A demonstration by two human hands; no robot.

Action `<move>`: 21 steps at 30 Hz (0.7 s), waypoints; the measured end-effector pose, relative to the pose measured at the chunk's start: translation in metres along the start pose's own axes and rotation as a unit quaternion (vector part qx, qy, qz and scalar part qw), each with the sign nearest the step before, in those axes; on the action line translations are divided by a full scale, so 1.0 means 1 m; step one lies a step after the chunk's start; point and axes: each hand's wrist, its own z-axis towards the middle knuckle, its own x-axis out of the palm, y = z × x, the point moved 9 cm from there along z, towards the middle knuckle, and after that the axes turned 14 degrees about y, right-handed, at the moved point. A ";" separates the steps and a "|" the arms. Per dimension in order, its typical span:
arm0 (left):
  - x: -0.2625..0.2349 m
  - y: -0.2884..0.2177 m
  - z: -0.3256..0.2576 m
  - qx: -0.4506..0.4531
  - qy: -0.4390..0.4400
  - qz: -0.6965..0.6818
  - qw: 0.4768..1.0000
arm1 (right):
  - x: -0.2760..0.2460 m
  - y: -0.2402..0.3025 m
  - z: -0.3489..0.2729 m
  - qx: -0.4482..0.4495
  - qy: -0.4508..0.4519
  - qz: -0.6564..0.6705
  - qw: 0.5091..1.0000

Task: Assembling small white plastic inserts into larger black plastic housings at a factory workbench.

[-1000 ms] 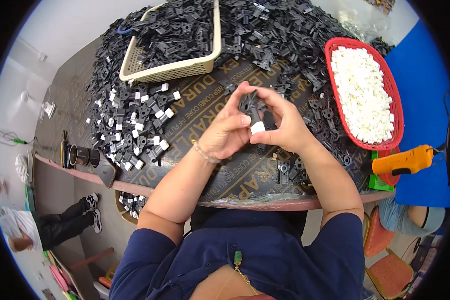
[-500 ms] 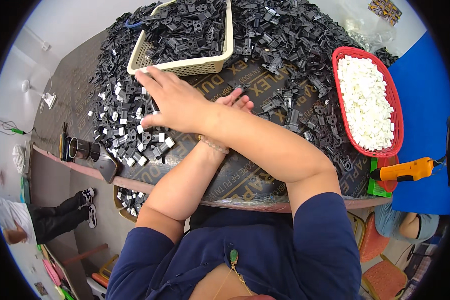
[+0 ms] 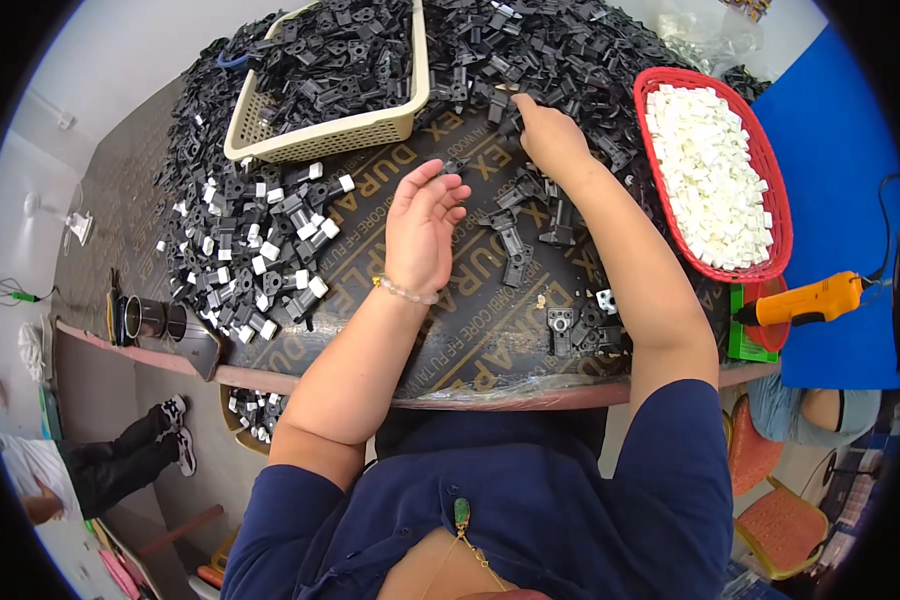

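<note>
My left hand (image 3: pixel 425 228) is raised over the middle of the table, palm turned up and inward. Its fingers are loosely bent and a little apart, with nothing in them. Farther right, my right hand (image 3: pixel 553 142) reaches down at the edge of a large heap of black plastic parts (image 3: pixel 560 50). Its fingertips are at a black part (image 3: pixel 500 105); most of the fingers are hidden behind the hand, so I cannot tell whether they grip it. Left of my left hand lies a pile of black parts with white end caps (image 3: pixel 260 240).
A cream plastic basket (image 3: pixel 320 144) full of black parts stands at the back left. At right, a red basket (image 3: pixel 782 215) holds small white pieces. An orange heat gun (image 3: pixel 805 300) lies over a green tray (image 3: pixel 738 345). A metal cup (image 3: pixel 146 318) is near the left edge.
My arms have uncrossed. The right hand has swung from the capped pile at left to the black heap at right. Loose black parts near the front right have shifted.
</note>
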 end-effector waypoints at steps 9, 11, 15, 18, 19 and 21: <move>0.049 0.016 -0.012 -0.007 0.147 0.140 0.979 | -0.054 0.072 -0.123 -0.203 0.017 0.266 0.942; 0.050 0.017 -0.013 -0.040 0.137 0.118 0.983 | -0.057 0.078 -0.138 -0.165 0.155 0.332 0.916; 0.049 0.016 -0.012 -0.053 0.129 0.097 0.985 | -0.057 0.008 -0.144 -0.058 0.097 0.096 0.989; 0.048 0.016 -0.011 -0.061 0.136 0.073 0.986 | -0.033 -0.018 -0.155 0.042 0.221 0.044 0.973; 0.046 0.017 -0.011 -0.069 0.139 0.045 0.987 | -0.031 -0.018 -0.152 0.042 0.219 0.044 0.974; 0.044 0.023 -0.010 -0.086 0.140 0.027 0.986 | -0.013 -0.021 -0.147 0.057 0.233 -0.016 0.971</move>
